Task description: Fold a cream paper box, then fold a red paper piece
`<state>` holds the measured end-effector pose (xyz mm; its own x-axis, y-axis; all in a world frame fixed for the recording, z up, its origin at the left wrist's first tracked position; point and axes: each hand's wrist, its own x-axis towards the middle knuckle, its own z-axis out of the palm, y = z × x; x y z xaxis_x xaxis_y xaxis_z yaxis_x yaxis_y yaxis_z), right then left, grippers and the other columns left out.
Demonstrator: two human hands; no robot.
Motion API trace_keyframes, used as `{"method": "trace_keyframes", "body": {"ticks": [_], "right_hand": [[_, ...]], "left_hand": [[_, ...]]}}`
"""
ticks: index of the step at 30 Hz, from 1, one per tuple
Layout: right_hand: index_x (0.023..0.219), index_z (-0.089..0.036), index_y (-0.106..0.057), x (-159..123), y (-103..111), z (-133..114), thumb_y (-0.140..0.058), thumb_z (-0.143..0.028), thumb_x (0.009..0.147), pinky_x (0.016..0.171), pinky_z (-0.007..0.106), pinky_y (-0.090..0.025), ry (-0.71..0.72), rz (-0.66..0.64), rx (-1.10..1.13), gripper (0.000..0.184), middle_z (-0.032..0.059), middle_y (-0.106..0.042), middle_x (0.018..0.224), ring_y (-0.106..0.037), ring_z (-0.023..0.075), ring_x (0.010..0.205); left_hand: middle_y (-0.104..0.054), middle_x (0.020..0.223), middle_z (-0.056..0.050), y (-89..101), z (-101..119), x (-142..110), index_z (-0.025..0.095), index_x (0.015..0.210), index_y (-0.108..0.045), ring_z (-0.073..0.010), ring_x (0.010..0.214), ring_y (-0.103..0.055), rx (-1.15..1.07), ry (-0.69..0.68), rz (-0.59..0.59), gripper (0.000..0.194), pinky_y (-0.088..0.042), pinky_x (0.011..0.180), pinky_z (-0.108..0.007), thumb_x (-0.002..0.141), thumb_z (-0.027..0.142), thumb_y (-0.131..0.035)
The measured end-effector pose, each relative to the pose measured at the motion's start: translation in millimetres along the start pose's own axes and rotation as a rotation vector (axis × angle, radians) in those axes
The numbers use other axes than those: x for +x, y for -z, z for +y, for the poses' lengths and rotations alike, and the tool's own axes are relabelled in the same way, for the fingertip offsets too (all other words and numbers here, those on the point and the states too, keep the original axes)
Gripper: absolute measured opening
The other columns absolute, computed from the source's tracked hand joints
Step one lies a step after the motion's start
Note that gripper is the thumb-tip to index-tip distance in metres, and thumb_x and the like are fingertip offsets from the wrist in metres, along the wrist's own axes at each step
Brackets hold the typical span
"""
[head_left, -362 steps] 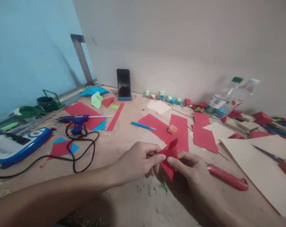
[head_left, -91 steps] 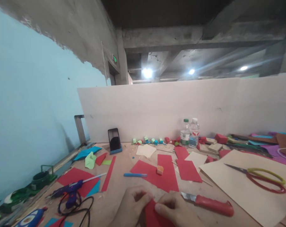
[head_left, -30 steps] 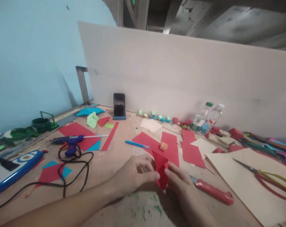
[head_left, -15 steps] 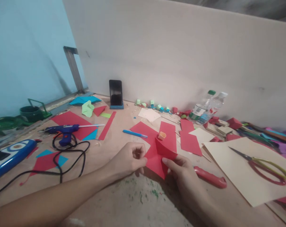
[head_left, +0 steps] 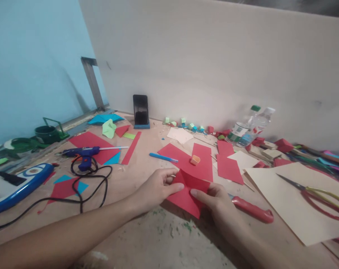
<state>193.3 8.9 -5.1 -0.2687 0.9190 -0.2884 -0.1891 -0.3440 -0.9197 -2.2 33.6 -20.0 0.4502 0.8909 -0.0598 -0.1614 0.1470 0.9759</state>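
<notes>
Between my hands is a creased sheet of red paper [head_left: 187,200], partly unfolded, just above the front of the table. My left hand [head_left: 162,186] pinches its left side, thumb on top and fingers beneath. My right hand [head_left: 215,200] grips the right side, with the thumb pressed on the face near the creases. Behind the paper, a small orange folded piece [head_left: 195,160] rests on flat red sheets [head_left: 204,170]. A blue pen [head_left: 163,157] lies to their left. Close to my right hand is a knife with a red handle [head_left: 253,210]; its blade is mostly hidden.
At the left are a blue glue gun [head_left: 85,153], its looping black cord [head_left: 107,186] and a blue-white power strip [head_left: 26,183]. A phone [head_left: 141,109] stands at the back. To the right lie scissors [head_left: 323,200] on cream paper [head_left: 292,213]. Two plastic bottles [head_left: 239,130] stand near the board.
The red paper, folded narrow between my hands a second ago, is now spread wider. My left hand has taken a fuller hold of its left side. The head view has tilted down.
</notes>
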Motion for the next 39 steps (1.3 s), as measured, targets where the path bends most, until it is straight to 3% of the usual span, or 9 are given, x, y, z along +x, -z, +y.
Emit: {"method": "trace_keyframes", "body": {"ticks": [3,8,12,18,25,29,33,35,39], "right_hand": [[0.103,-0.015,-0.086,1.1,2.0,3.8,-0.09,-0.042,0.075,0.089,0.04,-0.056,0.001,0.036,-0.008,0.04,0.0134,-0.083,0.097,-0.076,0.0291,0.088],[0.092,-0.019,-0.089,1.1,3.8,3.1,-0.088,-0.033,0.066,0.091,0.039,-0.055,0.063,0.252,-0.147,0.029,0.0103,-0.082,0.09,-0.075,0.0308,0.096],[0.094,-0.018,-0.089,-0.6,4.1,-0.2,-0.084,-0.036,0.069,0.097,0.048,-0.054,0.114,0.236,-0.277,0.031,0.0141,-0.083,0.098,-0.074,0.0352,0.099],[0.092,-0.024,-0.09,-6.6,0.1,-7.8,-0.072,-0.027,0.071,0.11,0.054,-0.049,0.277,0.207,-0.457,0.028,0.014,-0.081,0.118,-0.072,0.0379,0.115],[0.088,-0.023,-0.09,-10.1,-6.5,-10.2,-0.059,-0.016,0.062,0.093,0.046,-0.059,0.331,0.245,-0.515,0.04,0.0096,-0.084,0.098,-0.077,0.0324,0.094],[0.103,-0.02,-0.088,-8.7,-4.2,-5.2,-0.061,-0.016,0.064,0.075,0.037,-0.06,0.253,0.261,-0.449,0.048,0.008,-0.084,0.096,-0.074,0.0277,0.082],[0.108,-0.014,-0.086,-3.4,3.7,1.0,-0.062,-0.017,0.065,0.057,0.03,-0.049,0.105,0.306,-0.314,0.05,0.0072,-0.078,0.075,-0.065,0.0209,0.063],[0.105,-0.014,-0.086,-1.4,6.3,1.8,-0.061,-0.018,0.065,0.059,0.029,-0.048,0.095,0.342,-0.261,0.047,0.0065,-0.076,0.072,-0.064,0.0201,0.063],[0.084,-0.017,-0.087,0.1,6.6,-0.9,-0.062,-0.022,0.064,0.081,0.035,-0.054,0.178,0.321,-0.093,0.032,0.0116,-0.081,0.091,-0.07,0.0281,0.09]], "left_hand": [[-0.078,0.09,-0.007,1.2,-2.0,2.2,0.014,0.095,-0.074,-0.0205,0.086,-0.072,0.012,-0.032,0.044,0.02,-0.052,0.077,-0.028,0.08,0.026,-0.077],[-0.077,0.089,-0.004,4.3,-1.3,2.7,0.017,0.089,-0.073,-0.0165,0.077,-0.071,-0.027,-0.022,0.06,0.013,-0.054,0.07,-0.025,0.077,0.022,-0.073],[-0.068,0.066,-0.003,5.6,4.1,-1.7,0.018,0.1,-0.07,-0.0177,0.053,-0.066,-0.052,0.133,0.059,0.028,-0.052,0.047,-0.025,0.086,0.04,-0.062],[-0.063,0.067,-0.001,6.0,10.1,-2.8,0.018,0.102,-0.063,-0.0149,0.048,-0.062,0.014,0.099,0.062,0.057,-0.051,0.039,-0.022,0.085,0.072,-0.064],[-0.062,0.07,0.003,4.6,1.2,-0.4,0.02,0.107,-0.062,-0.0129,0.048,-0.064,-0.027,0.167,-0.052,0.035,-0.048,0.041,-0.019,0.08,0.04,-0.073],[-0.055,0.062,0.006,1.5,-0.7,-0.7,0.019,0.107,-0.063,-0.0095,0.042,-0.056,0.027,0.138,0.006,0.032,-0.044,0.039,-0.017,0.077,0.03,-0.069],[-0.057,0.073,0.006,-0.6,3.3,-1.4,0.022,0.113,-0.059,-0.0067,0.044,-0.052,0.071,0.087,0.09,0.037,-0.038,0.037,-0.015,0.078,0.027,-0.067],[-0.056,0.078,0.006,-1.3,5.8,-2.1,0.023,0.116,-0.056,-0.0069,0.046,-0.053,0.072,0.064,0.124,0.04,-0.036,0.036,-0.015,0.078,0.027,-0.067],[-0.056,0.079,0.004,-2.6,9.0,-4.4,0.023,0.118,-0.055,-0.0084,0.049,-0.053,0.081,0.023,0.146,0.038,-0.034,0.036,-0.016,0.082,0.028,-0.063]]}}
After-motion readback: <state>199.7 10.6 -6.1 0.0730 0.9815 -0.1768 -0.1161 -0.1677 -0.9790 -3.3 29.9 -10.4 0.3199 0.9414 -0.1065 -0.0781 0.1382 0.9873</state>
